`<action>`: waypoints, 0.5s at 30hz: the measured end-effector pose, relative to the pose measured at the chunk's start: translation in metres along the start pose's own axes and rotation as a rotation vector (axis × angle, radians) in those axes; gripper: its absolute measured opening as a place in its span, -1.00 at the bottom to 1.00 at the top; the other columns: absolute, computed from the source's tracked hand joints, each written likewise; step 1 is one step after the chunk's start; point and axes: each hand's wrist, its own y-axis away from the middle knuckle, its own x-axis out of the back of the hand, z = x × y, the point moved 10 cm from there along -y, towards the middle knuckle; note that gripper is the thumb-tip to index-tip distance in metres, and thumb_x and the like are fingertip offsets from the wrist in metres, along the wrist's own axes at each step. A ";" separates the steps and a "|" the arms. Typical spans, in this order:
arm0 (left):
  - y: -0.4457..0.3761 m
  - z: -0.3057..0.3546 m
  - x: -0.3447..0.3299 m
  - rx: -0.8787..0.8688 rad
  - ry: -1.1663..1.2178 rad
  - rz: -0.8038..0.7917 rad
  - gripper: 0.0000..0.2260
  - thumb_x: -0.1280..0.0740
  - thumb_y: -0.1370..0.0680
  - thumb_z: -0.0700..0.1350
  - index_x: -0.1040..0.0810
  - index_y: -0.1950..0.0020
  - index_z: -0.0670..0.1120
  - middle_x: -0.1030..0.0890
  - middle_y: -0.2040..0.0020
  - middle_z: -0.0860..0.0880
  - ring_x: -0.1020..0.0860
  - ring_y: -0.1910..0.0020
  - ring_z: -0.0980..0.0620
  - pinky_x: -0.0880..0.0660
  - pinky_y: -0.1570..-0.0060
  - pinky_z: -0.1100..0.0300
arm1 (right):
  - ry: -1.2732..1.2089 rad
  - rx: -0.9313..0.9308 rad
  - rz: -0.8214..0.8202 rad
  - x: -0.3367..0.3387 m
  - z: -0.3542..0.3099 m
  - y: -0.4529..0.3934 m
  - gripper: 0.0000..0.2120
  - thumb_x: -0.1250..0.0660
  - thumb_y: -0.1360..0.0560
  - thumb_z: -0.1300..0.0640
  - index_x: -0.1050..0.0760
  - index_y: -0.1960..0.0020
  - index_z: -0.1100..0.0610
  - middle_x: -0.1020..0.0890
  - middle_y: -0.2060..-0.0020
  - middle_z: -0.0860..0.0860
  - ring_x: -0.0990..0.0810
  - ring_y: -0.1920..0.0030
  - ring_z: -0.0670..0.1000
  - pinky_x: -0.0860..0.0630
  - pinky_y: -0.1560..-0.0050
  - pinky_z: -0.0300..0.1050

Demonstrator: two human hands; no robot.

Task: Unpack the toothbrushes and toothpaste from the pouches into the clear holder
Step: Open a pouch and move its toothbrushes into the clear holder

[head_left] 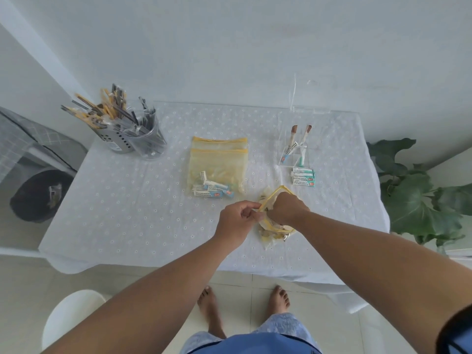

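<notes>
A yellow zip pouch (274, 227) sits open near the table's front edge. My left hand (237, 221) pinches its yellow rim at the left side. My right hand (287, 206) reaches into the pouch mouth with curled fingers; what it holds is hidden. A stack of yellow pouches (218, 162) lies at the table's middle, with small toothpaste tubes (212, 190) inside. The clear holder (295, 154) stands at the back right with two toothbrushes (300, 135) and a tube in it. Loose toothpaste tubes (303, 176) lie just in front of the holder.
A perforated metal cup and a clear cup (132, 134) packed with wrapped utensils stand at the back left. A green plant (419, 190) is beside the table's right edge. A dark bin (38, 195) sits on the floor at left, a white stool (71, 318) below.
</notes>
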 end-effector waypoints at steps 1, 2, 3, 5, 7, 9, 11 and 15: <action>-0.001 0.001 0.000 0.000 -0.011 0.003 -0.78 -0.54 -0.50 -0.09 -0.74 -0.13 -0.02 -0.69 0.22 -0.02 -0.59 0.24 0.15 -0.57 0.05 0.16 | -0.023 0.029 -0.031 0.000 -0.002 0.001 -0.76 -0.36 -0.51 0.04 -0.51 0.30 0.09 -0.60 0.33 -0.02 -0.66 0.14 0.08 -0.52 0.19 -0.11; -0.002 0.002 0.000 -0.001 -0.015 0.007 -0.79 -0.54 -0.50 -0.09 -0.74 -0.13 -0.02 -0.68 0.23 0.02 -0.58 0.24 0.15 -0.55 0.07 0.20 | -0.043 0.046 -0.058 0.001 -0.003 0.003 -0.73 -0.32 -0.53 0.04 -0.51 0.32 0.11 -0.61 0.36 -0.01 -0.67 0.17 0.08 -0.54 0.20 -0.10; -0.003 0.003 0.000 0.000 -0.017 0.010 -0.80 -0.54 -0.50 -0.08 -0.73 -0.12 -0.02 -0.66 0.24 0.03 -0.57 0.25 0.15 -0.54 0.09 0.23 | -0.058 0.058 -0.083 0.003 -0.003 0.006 -0.72 -0.30 -0.54 0.05 -0.51 0.31 0.13 -0.62 0.38 0.00 -0.67 0.24 0.07 -0.54 0.22 -0.11; -0.005 0.005 -0.001 0.002 -0.022 0.011 -0.84 -0.54 -0.49 -0.08 -0.73 -0.07 0.02 -0.64 0.26 0.04 -0.56 0.26 0.14 -0.53 0.10 0.22 | -0.051 0.080 -0.127 0.008 -0.003 0.014 -0.71 -0.27 -0.55 0.07 -0.51 0.30 0.17 -0.61 0.43 0.02 -0.60 0.38 0.02 -0.48 0.33 -0.18; -0.006 0.008 -0.003 -0.004 -0.026 0.008 -0.87 -0.54 -0.50 -0.07 -0.71 -0.02 0.09 -0.66 0.27 0.06 -0.58 0.25 0.13 -0.54 0.09 0.20 | -0.022 0.094 -0.155 0.017 -0.001 0.021 -0.71 -0.27 -0.52 0.06 -0.56 0.29 0.19 -0.63 0.47 0.02 -0.56 0.43 0.03 -0.44 0.34 -0.20; -0.008 0.014 -0.004 -0.022 -0.039 0.009 -0.88 -0.53 -0.51 -0.07 -0.70 0.00 0.12 -0.68 0.24 0.06 -0.59 0.23 0.13 -0.54 0.10 0.21 | -0.005 0.115 -0.159 0.031 0.001 0.027 -0.72 -0.31 -0.49 0.04 -0.65 0.28 0.17 -0.64 0.50 -0.02 -0.58 0.42 0.01 -0.46 0.32 -0.19; -0.008 0.019 -0.006 -0.035 -0.059 0.013 -0.89 -0.51 -0.52 -0.07 -0.72 -0.03 0.08 -0.69 0.23 0.09 -0.59 0.24 0.18 -0.50 0.14 0.30 | 0.027 0.156 -0.119 0.050 0.002 0.031 -0.73 -0.37 -0.49 0.01 -0.68 0.31 0.11 -0.63 0.52 -0.08 -0.60 0.39 -0.05 -0.49 0.29 -0.19; -0.009 0.025 -0.008 -0.061 -0.099 0.015 -0.86 -0.51 -0.53 -0.05 -0.74 -0.08 0.02 -0.69 0.23 0.11 -0.58 0.27 0.25 -0.45 0.20 0.39 | 0.084 0.208 -0.003 0.095 0.011 0.043 -0.80 -0.44 -0.46 -0.05 -0.69 0.27 0.01 -0.67 0.33 -0.09 -0.61 0.27 -0.06 -0.48 0.27 -0.15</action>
